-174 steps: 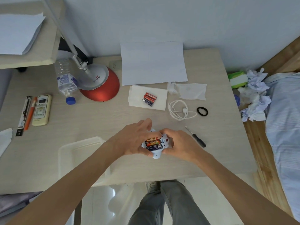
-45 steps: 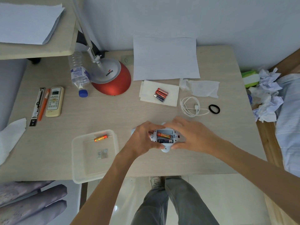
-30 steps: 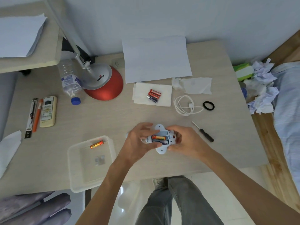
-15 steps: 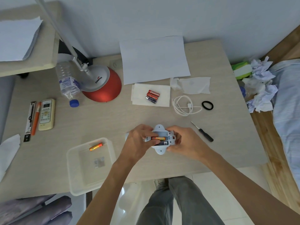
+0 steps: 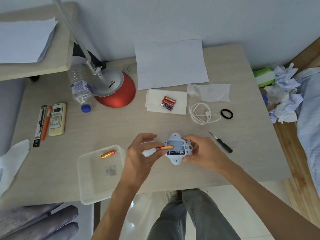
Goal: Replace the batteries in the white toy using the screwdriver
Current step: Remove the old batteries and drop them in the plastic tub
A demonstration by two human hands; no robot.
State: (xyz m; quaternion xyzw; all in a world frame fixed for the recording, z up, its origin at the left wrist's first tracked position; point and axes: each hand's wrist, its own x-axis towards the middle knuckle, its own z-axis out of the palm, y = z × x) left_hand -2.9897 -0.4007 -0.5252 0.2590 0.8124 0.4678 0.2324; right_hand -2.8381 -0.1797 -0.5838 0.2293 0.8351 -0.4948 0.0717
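The white toy lies back-up near the table's front edge, its battery bay open. My right hand grips its right side. My left hand pinches an orange battery and holds it just over the bay's left end. One dark blue battery sits in the bay's nearest slot; the other slots look bare. Another orange battery lies in the clear plastic tray to the left. Three fresh batteries rest on a white tissue behind. The black-handled screwdriver lies on the table right of my right hand.
A red lamp base, a lying water bottle, a remote and pens are at the left. Paper sheet, white cable and black hair band sit behind. Small parts lie in the tray.
My left hand has lifted the orange battery out of the toy's middle slot and pulled it leftward. Earlier one orange battery went from the toy into the tray.
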